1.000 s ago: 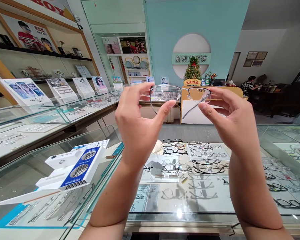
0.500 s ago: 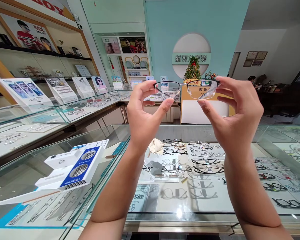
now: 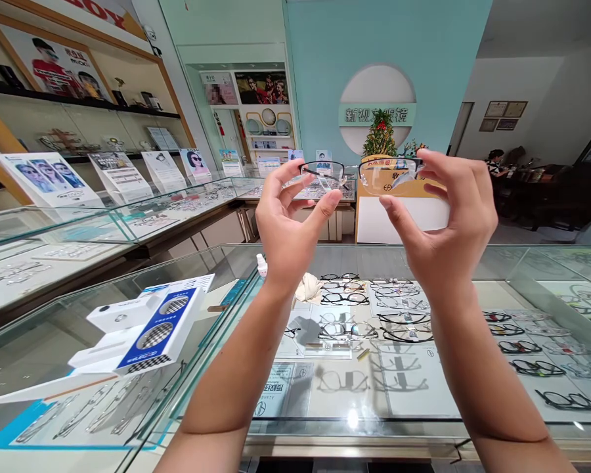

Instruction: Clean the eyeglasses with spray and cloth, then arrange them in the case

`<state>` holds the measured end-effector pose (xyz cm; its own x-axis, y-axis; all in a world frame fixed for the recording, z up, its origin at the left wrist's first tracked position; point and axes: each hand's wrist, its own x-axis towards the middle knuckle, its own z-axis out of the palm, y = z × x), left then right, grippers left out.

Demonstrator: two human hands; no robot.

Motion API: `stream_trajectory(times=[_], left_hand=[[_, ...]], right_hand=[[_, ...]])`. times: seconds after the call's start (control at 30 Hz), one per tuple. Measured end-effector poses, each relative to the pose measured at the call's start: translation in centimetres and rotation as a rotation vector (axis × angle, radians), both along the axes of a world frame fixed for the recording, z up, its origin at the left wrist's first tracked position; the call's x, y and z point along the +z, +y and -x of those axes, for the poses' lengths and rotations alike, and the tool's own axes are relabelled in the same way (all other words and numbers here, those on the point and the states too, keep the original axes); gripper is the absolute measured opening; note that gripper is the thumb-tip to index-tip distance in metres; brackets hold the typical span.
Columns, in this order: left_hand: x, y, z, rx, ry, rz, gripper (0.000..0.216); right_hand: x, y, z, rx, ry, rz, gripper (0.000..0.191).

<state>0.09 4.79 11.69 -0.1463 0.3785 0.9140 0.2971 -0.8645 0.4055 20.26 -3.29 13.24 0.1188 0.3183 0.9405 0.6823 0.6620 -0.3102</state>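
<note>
A pair of half-rim eyeglasses with a dark upper rim and clear lenses is held up in front of me, above the glass counter. My left hand pinches its left end, with the thumb under the lens and the fingers curled at the hinge. At the other end my right hand grips the hinge side in the same way. Both hands are closed on the frame. The temples are mostly hidden behind the lenses and fingers. Below, a crumpled beige cloth lies near my left forearm.
Several eyeglasses lie in rows on the glass display case. A blue-and-white box stand is at the left, and a small white bottle stands behind my left wrist. More glass cases line the left; a cashier desk is ahead.
Both hands have shifted the eyeglasses slightly left and tilted them a little. The right hand has moved inward, and the white bottle has come into view beside my left wrist.
</note>
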Motion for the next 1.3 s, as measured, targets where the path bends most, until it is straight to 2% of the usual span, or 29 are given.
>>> stream_trajectory(times=[0.13,0.3,0.47,0.73,1.0,1.3], left_hand=[[0.0,-0.6,0.0,0.107,-0.018,-0.055,0.072],[0.0,-1.7,0.0,0.141,-0.027,-0.063,0.079],[0.0,-1.8,-0.2,0.263,-0.017,-0.154,0.071],[0.0,-2.1,-0.1,0.226,-0.029,-0.158,0.063],[0.1,-2.8,-0.2,0.373,0.006,-0.183,0.060],[0.0,-1.2,0.8,0.270,0.010,-0.090,0.059]], right_hand=[[0.2,0.3,0.2,0.078,0.052,-0.007,0.049],[0.5,1.1,-0.3,0.217,0.138,0.063,0.036],[0.7,1.3,-0.7,0.171,0.176,0.039,0.029],[0.7,0.9,-0.7,0.231,0.263,0.012,0.026],[0.6,1.4,-1.2,0.160,0.208,0.049,0.034],[0.9,0.1,-0.5,0.120,0.156,0.090,0.043]])
